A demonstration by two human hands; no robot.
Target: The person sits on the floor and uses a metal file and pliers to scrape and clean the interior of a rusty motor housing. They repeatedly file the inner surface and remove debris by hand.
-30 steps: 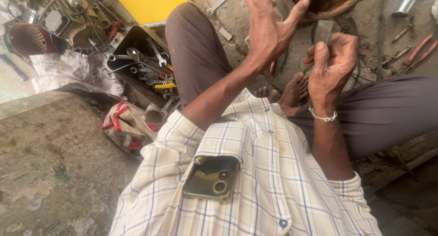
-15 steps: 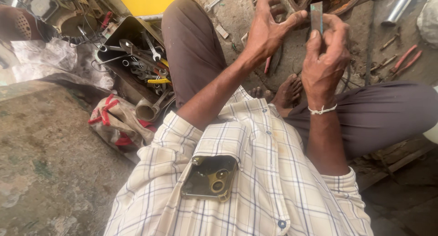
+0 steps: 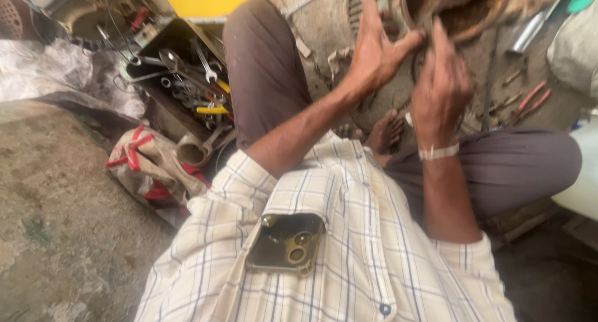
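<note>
**Both hands up at the rusty round part**

I see my left hand (image 3: 377,51) raised with its fingers spread wide, the thumb pointing right toward the rim of a rusty round metal housing (image 3: 464,14) that sits on the floor (image 3: 62,235) near the top edge of my view. That grip is open; the fingertips lie at or over the left side of the housing, but I cannot tell whether they touch it. My right hand (image 3: 442,88) is just beside it, seen from the back, fingers curled upward toward the lower rim of the same housing. Motion blur and the back of the hand hide the palm side, so I cannot tell how far that grip is closed or whether anything is in it. A pale band (image 3: 438,152) circles the right wrist.

Below the hands a bare foot (image 3: 386,132) rests on the floor between my knees. To the left stands an open toolbox (image 3: 180,79) crowded with wrenches, and a red-and-white cloth bag (image 3: 152,166) lies just beside its near end. Red-handled pliers (image 3: 532,101) lie on the floor right of my right hand. A phone (image 3: 286,244) sits in the chest pocket of my checked shirt (image 3: 374,253).
</note>
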